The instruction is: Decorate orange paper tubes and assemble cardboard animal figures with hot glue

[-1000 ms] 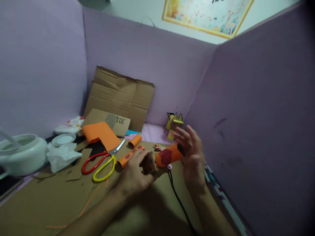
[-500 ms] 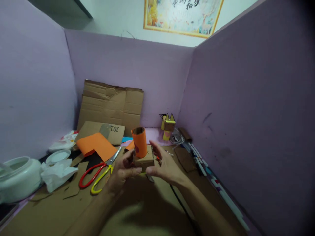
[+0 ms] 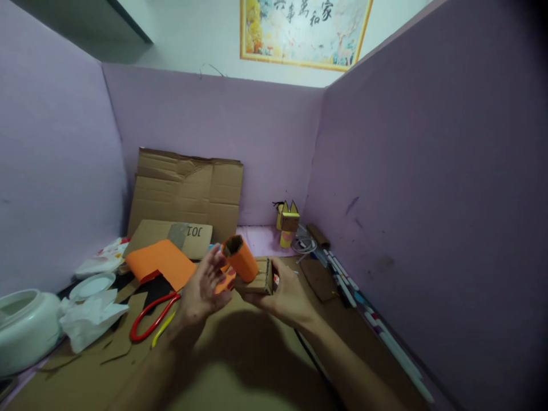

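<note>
My right hand (image 3: 286, 294) grips a small cardboard box (image 3: 261, 281) by its right side, thumb near the top and fingers beneath. An orange paper-covered tube (image 3: 242, 260) is joined to the box and leans to the left, its hollow brown end facing up. Beside the tube, my left hand (image 3: 204, 291) is open with its fingers apart, and it holds nothing. An orange piece with a dark spot (image 3: 225, 281) shows between my left hand and the box; whether it belongs to the model I cannot tell.
Red-and-yellow scissors (image 3: 152, 322) lie left of my left forearm. Orange paper (image 3: 162, 260), crumpled tissue (image 3: 92, 317) and a white pot (image 3: 28, 328) are farther left. Cardboard sheets (image 3: 184, 188) lean at the back. A cardboard animal figure (image 3: 289, 222) stands behind; pens (image 3: 381, 331) line the right wall.
My left hand has let go of the box and opened to its left. The box and tube have tilted left in my right hand, which now grips the box. The camera view has shifted slightly.
</note>
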`<state>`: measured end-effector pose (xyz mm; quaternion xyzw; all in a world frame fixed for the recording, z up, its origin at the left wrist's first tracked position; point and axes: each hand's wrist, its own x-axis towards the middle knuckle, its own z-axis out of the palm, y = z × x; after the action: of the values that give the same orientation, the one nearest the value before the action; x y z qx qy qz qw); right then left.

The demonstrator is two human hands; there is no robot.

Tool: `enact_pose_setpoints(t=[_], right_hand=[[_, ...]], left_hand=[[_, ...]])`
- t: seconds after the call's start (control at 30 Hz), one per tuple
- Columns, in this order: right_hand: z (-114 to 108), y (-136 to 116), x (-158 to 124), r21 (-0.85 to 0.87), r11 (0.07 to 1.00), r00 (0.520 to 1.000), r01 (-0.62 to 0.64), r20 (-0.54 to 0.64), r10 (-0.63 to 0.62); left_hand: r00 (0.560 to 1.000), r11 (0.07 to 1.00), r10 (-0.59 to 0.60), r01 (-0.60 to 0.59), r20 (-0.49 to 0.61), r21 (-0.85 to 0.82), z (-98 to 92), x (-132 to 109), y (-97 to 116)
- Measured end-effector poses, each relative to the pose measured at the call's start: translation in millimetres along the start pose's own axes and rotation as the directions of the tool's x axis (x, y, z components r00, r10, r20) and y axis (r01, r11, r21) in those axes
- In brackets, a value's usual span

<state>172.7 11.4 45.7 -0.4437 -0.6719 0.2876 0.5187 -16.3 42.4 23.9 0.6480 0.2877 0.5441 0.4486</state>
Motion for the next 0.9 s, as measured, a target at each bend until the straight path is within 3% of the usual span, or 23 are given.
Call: enact_pose_setpoints(t=[0.1,0.2,0.27,0.33,0.5,0.67,0.8,0.9], right_hand=[[-1,0,0,-0.075,0.993,0.993,0.095,0.075,-0.09],[-2,2,-1,-0.144,0.966,0.97,0.216,0.148,-0.195],[-3,4,-1,-0.21,0.942,0.958,0.261,0.177,-0.226],[-3,6,-2,-0.278,0.92,0.954,0.277,0.198,-0.227],[-3,8,-2,-0.412,0.863,0.951,0.291,0.223,-0.213],[-1,6,-4,-0.442,0.845,0.949,0.302,0.225,-0.222],[2,7,-6,-0.461,0.842,0.957,0.28,0.204,-0.206],[3,8,-6,-0.479,0.829,0.955,0.289,0.206,-0.214]], left_hand=[[0.98,0.959,0.189,-0.169,-0.07,0.227,-7.0,-4,17],[0.942,0.771,0.329,-0.307,0.063,0.557,-7.9,-10,35],[0.906,0.632,0.381,-0.402,0.187,0.663,-7.6,-12,41],[0.881,0.56,0.393,-0.457,0.264,0.691,-7.7,-12,42],[0.876,0.531,0.392,-0.464,0.281,0.709,-10.1,-12,44],[0.9,0.542,0.3,-0.435,0.317,0.719,-13.8,-14,43],[0.853,0.568,0.323,-0.521,0.409,0.637,-16.2,-13,40],[0.841,0.57,0.344,-0.54,0.417,0.619,-16.4,-10,38]])
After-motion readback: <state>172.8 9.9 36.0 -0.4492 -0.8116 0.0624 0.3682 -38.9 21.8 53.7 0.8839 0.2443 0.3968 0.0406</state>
